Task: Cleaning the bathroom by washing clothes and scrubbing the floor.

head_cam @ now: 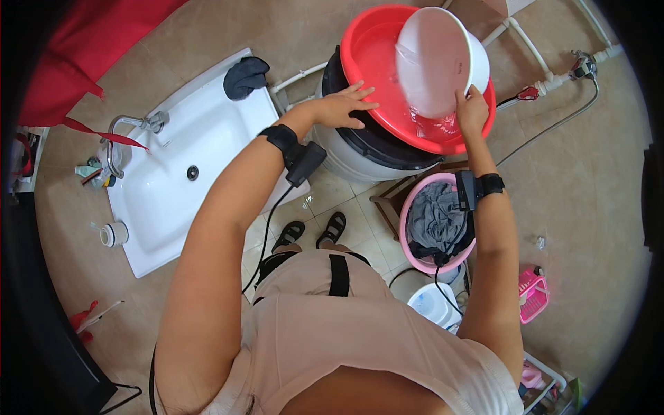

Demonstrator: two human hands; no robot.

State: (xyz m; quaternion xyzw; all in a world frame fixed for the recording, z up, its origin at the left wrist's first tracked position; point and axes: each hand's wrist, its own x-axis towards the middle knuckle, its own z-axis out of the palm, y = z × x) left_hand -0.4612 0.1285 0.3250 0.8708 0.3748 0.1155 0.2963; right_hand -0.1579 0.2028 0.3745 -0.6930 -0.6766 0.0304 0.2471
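My right hand [472, 113] grips the rim of a white plastic bucket [433, 62], which is tilted steeply over a red plastic basin [365, 57]. Clear water in the basin ripples below the bucket's lower rim. Fingers spread, my left hand [342, 108] is at the basin's near left rim and holds nothing; whether the fingertips press on the rim is hard to tell. Under the basin is a large white barrel [340, 150] with a black lid [371, 136].
A white sink [161, 207] with a metal faucet [116, 137] is at left, a dark cloth [246, 78] on its corner. A pink tub [406, 236] of wet-looking grey clothes [438, 215] stands at right. Pipes and a valve [583, 66] run along the tiled wall.
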